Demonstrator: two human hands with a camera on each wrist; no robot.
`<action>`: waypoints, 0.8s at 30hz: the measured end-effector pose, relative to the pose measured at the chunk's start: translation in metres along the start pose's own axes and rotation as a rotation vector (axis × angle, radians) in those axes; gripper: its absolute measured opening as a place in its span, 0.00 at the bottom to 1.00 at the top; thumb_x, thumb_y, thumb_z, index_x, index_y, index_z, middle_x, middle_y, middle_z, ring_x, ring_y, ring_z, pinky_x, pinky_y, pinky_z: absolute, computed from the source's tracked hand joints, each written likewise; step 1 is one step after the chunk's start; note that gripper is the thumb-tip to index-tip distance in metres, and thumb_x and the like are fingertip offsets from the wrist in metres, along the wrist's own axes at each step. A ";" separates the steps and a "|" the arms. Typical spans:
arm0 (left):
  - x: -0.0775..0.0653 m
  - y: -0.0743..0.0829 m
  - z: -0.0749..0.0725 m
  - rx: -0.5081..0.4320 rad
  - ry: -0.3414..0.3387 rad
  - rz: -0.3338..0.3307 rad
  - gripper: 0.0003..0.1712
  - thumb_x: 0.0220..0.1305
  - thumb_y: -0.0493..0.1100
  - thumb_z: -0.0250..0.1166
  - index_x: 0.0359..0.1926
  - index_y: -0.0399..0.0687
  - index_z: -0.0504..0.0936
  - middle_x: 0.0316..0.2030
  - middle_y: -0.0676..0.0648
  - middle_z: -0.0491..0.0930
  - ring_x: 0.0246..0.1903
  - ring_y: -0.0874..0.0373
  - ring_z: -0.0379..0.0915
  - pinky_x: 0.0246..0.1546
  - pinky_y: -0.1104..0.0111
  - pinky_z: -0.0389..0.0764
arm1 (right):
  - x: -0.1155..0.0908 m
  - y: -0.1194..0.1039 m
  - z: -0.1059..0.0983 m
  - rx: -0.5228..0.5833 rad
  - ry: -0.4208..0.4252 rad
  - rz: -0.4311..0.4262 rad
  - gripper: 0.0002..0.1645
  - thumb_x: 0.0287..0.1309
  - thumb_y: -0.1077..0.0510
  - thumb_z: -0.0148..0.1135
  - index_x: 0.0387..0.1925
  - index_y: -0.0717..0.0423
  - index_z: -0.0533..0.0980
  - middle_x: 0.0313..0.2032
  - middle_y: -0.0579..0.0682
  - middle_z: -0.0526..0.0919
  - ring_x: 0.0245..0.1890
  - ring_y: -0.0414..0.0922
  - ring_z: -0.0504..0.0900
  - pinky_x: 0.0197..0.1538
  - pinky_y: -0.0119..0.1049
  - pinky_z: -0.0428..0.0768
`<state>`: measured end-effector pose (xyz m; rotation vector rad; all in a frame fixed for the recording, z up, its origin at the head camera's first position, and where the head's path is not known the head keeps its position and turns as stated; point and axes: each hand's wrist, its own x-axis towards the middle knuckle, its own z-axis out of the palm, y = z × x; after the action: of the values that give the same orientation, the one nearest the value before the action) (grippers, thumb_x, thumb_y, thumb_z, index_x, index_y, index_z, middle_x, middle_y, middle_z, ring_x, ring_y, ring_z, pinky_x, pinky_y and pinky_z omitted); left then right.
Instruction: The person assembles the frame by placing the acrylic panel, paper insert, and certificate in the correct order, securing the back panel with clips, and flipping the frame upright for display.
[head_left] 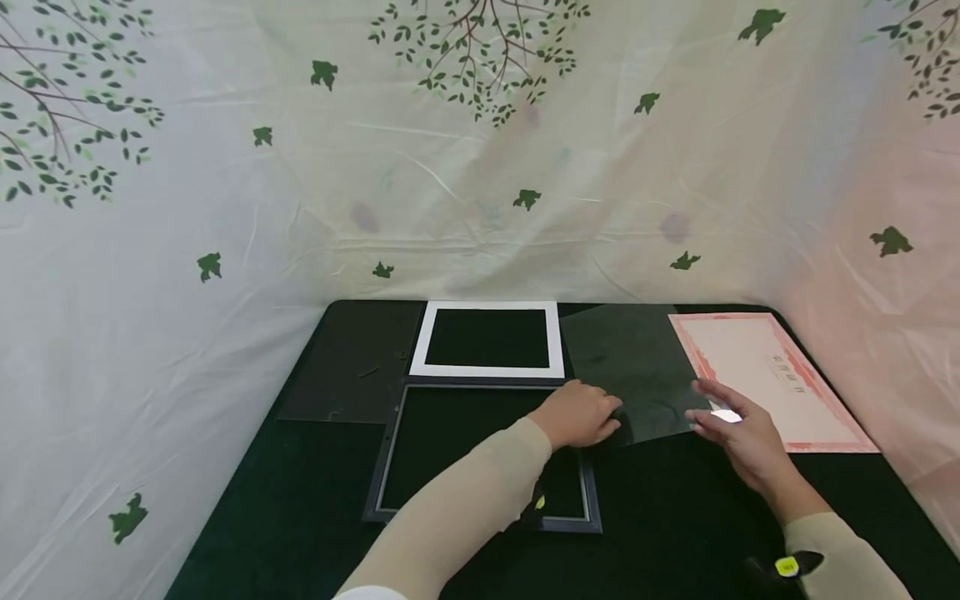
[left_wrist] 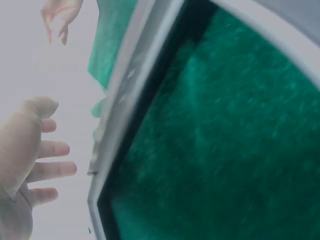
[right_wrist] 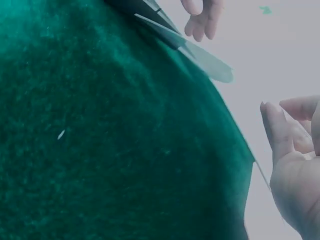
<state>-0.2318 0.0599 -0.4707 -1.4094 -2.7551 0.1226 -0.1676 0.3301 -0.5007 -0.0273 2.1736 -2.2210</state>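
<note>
A clear sheet lies on the dark green cloth between my hands. My left hand is at its left edge, above the right side of a dark grey picture frame. In the left wrist view, the fingers of that hand are spread and no object shows in them. My right hand is by the sheet's right edge, thumb and forefinger apart, with a bright glint between them. The right wrist view shows a small gap between the fingertips. Whether either hand touches the sheet is unclear.
A white mat with a rectangular opening lies behind the frame. To its left is a dark backing board. A pink-bordered certificate lies at the right edge of the table. A leaf-patterned curtain hangs behind.
</note>
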 end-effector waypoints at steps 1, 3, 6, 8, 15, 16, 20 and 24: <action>0.001 -0.003 -0.002 0.002 0.011 -0.007 0.18 0.71 0.57 0.53 0.52 0.58 0.80 0.40 0.59 0.81 0.38 0.67 0.77 0.47 0.66 0.76 | 0.000 -0.002 -0.001 -0.029 0.007 -0.019 0.37 0.63 0.60 0.61 0.71 0.51 0.60 0.65 0.47 0.68 0.44 0.37 0.83 0.45 0.29 0.80; 0.001 -0.009 -0.008 0.012 0.034 -0.017 0.20 0.71 0.56 0.53 0.55 0.57 0.80 0.43 0.58 0.82 0.40 0.67 0.77 0.45 0.68 0.77 | 0.000 -0.007 -0.004 -0.048 0.009 -0.054 0.37 0.63 0.60 0.61 0.71 0.52 0.60 0.64 0.46 0.69 0.43 0.37 0.83 0.44 0.29 0.80; 0.001 -0.021 -0.017 0.034 0.068 -0.038 0.22 0.71 0.56 0.53 0.59 0.54 0.77 0.47 0.56 0.82 0.43 0.66 0.78 0.46 0.69 0.77 | 0.001 -0.014 -0.008 -0.018 -0.011 -0.114 0.35 0.64 0.63 0.60 0.70 0.54 0.61 0.62 0.41 0.72 0.43 0.38 0.84 0.43 0.30 0.80; -0.001 -0.029 -0.022 0.038 0.089 -0.056 0.23 0.71 0.56 0.53 0.61 0.53 0.76 0.49 0.55 0.81 0.45 0.65 0.78 0.49 0.69 0.77 | 0.003 -0.019 -0.011 0.004 -0.031 -0.165 0.34 0.63 0.67 0.59 0.70 0.57 0.61 0.61 0.39 0.74 0.43 0.38 0.84 0.42 0.31 0.81; -0.028 -0.072 -0.031 -0.039 0.133 -0.164 0.27 0.71 0.56 0.53 0.65 0.49 0.71 0.58 0.49 0.76 0.56 0.58 0.72 0.60 0.65 0.69 | 0.011 -0.039 -0.020 -0.026 -0.125 -0.311 0.34 0.62 0.75 0.54 0.69 0.67 0.58 0.61 0.41 0.74 0.44 0.39 0.84 0.41 0.31 0.81; -0.035 -0.079 -0.033 -0.056 0.138 -0.188 0.28 0.71 0.56 0.53 0.66 0.49 0.71 0.60 0.48 0.74 0.58 0.57 0.70 0.61 0.65 0.68 | 0.013 -0.042 -0.021 -0.038 -0.143 -0.321 0.34 0.62 0.75 0.53 0.69 0.67 0.58 0.62 0.41 0.73 0.44 0.39 0.83 0.42 0.32 0.81; -0.066 -0.107 -0.044 -0.144 0.159 -0.301 0.31 0.70 0.56 0.55 0.69 0.49 0.66 0.66 0.46 0.67 0.65 0.53 0.63 0.63 0.61 0.65 | 0.018 -0.055 -0.024 -0.006 -0.251 -0.352 0.38 0.62 0.79 0.48 0.72 0.63 0.54 0.64 0.46 0.71 0.45 0.42 0.83 0.42 0.34 0.82; -0.093 -0.130 -0.049 -0.187 0.209 -0.390 0.34 0.69 0.56 0.56 0.71 0.49 0.62 0.68 0.44 0.62 0.66 0.50 0.60 0.63 0.57 0.65 | 0.026 -0.067 -0.025 0.078 -0.381 -0.380 0.41 0.62 0.82 0.43 0.73 0.62 0.49 0.66 0.51 0.69 0.46 0.44 0.83 0.43 0.35 0.81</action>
<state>-0.2787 -0.0890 -0.4101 -0.8270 -2.8517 -0.2846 -0.1948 0.3553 -0.4346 -0.8522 1.9966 -2.2315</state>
